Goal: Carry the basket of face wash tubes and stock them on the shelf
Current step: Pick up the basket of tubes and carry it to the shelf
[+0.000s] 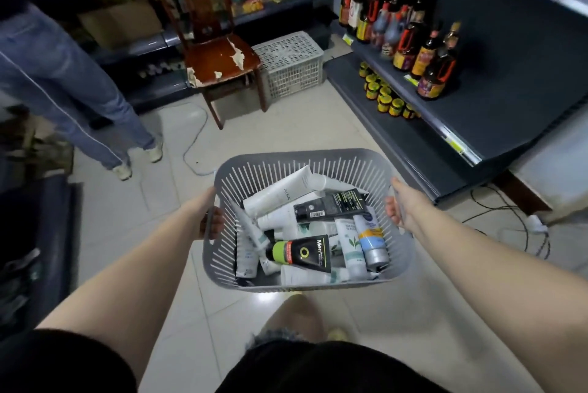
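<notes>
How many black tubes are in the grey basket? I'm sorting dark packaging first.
2. One black tube with green cap lies near the front of the grey slatted plastic basket; one black tube with barcode lies farther back. Others may be buried.

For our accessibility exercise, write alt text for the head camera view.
Two bare hands, left hand and right hand, carry a grey slatted basket of face wash tubes above a tiled shop floor. Ahead stand a worn wooden chair and, rightward, a shelf of bottles.
</notes>
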The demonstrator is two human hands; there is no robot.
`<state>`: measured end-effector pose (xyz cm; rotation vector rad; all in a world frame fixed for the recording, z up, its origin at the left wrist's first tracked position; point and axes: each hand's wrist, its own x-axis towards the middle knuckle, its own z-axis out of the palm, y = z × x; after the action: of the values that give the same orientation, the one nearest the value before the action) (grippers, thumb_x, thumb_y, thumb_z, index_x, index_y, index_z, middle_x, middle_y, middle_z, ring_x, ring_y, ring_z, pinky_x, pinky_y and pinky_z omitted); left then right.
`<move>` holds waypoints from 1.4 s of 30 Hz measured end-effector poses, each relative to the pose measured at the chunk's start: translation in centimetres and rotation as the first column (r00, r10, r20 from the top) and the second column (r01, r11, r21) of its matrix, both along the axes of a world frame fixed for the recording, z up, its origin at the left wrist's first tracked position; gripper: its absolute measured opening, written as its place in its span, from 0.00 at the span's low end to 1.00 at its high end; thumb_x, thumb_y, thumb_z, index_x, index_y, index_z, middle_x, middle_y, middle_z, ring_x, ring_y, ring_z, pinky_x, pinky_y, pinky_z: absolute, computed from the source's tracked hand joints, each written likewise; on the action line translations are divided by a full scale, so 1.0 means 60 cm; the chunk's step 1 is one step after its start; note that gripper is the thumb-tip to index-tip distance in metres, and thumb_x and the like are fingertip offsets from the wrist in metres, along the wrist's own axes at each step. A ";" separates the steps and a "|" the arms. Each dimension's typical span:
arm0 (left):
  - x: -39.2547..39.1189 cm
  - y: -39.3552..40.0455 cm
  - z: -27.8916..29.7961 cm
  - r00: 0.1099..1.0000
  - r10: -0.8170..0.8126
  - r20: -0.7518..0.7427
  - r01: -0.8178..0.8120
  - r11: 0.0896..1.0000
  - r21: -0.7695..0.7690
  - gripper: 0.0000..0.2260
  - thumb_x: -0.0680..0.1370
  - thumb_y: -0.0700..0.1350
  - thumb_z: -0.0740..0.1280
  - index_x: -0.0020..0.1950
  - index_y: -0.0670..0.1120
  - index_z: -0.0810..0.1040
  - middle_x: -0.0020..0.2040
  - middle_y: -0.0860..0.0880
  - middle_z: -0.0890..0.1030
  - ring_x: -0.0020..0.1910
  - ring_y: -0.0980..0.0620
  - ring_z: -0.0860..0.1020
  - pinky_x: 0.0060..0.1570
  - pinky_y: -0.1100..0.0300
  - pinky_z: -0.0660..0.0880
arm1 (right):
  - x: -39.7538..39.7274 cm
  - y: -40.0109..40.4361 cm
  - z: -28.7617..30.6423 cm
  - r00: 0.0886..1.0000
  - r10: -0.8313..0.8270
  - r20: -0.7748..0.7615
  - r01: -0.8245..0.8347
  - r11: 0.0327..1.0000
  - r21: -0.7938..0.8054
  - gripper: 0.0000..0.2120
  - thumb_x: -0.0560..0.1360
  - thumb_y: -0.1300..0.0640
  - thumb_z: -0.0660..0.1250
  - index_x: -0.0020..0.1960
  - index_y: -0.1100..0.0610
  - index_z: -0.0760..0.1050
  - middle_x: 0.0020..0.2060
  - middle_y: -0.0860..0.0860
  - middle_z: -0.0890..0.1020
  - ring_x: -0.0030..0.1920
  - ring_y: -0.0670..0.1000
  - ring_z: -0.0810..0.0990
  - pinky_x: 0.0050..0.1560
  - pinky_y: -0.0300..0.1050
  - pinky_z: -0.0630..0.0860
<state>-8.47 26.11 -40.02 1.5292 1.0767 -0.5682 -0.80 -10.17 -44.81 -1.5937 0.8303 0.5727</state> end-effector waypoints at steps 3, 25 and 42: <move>0.054 0.014 -0.007 0.999 0.041 -0.010 -0.041 0.999 -0.012 0.26 0.74 0.65 0.60 0.28 0.44 0.65 0.26 0.47 0.66 0.27 0.52 0.64 0.32 0.60 0.63 | 0.077 0.018 -0.003 0.999 0.039 -0.004 -0.039 0.999 -0.006 0.20 0.76 0.40 0.59 0.41 0.57 0.73 0.28 0.49 0.72 0.24 0.47 0.68 0.23 0.38 0.63; 0.673 0.088 -0.031 0.986 0.166 -0.027 -0.166 0.986 -0.006 0.25 0.76 0.61 0.58 0.30 0.42 0.66 0.19 0.46 0.68 0.25 0.49 0.66 0.30 0.60 0.65 | 0.739 0.125 -0.001 0.995 0.088 -0.039 -0.089 0.995 -0.032 0.23 0.75 0.41 0.62 0.34 0.59 0.71 0.28 0.52 0.73 0.24 0.49 0.70 0.27 0.38 0.66; 1.069 0.148 -0.049 0.958 0.278 -0.068 -0.281 0.959 -0.035 0.26 0.76 0.63 0.57 0.32 0.42 0.67 0.27 0.45 0.68 0.28 0.49 0.67 0.31 0.60 0.65 | 1.222 0.217 0.010 0.961 0.265 -0.085 -0.266 0.964 -0.004 0.22 0.76 0.42 0.60 0.36 0.60 0.69 0.29 0.52 0.71 0.27 0.49 0.69 0.27 0.39 0.65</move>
<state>55.69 34.97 -42.96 1.2983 1.2947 -0.4419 72.49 2.85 -44.23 -1.7174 0.6864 0.8310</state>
